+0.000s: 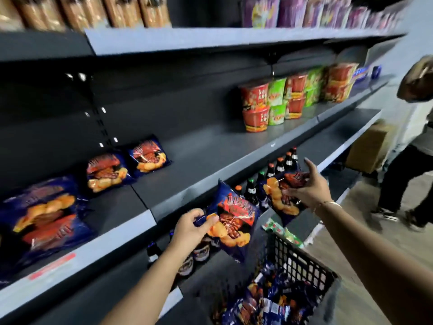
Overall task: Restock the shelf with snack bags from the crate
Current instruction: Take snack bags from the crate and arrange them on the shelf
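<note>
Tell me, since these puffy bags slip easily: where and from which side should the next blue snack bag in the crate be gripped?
Probably by a flat sealed end edge, from above. The bags lie heaped and overlapping in the black crate, whose mesh walls block the sides. The left hand already pinches its bag at an edge, where the film is flat rather than puffed.

Red and green cups (276,103) stand stacked; dark bottles (269,177) line the row below. A cardboard box (367,148) sits on the floor near another person (407,160).
</note>
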Motion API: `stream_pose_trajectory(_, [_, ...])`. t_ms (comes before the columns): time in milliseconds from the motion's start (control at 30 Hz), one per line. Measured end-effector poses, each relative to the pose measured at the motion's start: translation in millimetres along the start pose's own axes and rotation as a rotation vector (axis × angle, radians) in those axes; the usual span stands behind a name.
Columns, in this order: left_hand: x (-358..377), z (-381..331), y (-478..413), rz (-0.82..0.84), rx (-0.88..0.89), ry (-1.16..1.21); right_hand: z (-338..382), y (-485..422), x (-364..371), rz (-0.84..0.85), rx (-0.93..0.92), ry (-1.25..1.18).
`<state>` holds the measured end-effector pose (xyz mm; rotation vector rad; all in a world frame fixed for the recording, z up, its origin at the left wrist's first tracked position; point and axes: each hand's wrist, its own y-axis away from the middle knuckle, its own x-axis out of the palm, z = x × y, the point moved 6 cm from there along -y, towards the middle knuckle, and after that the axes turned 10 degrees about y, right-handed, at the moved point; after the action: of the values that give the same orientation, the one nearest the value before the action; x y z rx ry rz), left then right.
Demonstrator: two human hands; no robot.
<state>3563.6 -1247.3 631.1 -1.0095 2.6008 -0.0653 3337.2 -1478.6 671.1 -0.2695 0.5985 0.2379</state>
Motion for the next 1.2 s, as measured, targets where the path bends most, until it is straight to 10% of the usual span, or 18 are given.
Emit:
stream_pose_trajectory(600, [-200,-55,-18,-0.74,-0.112,0.049,273,-12,80,0.121,-0.677,0.282])
stream_pose_trajectory(1200, [-223,8,-87,-1.067,-0.262,-0.207,322,-56,300,0.407,-1.121,0.595])
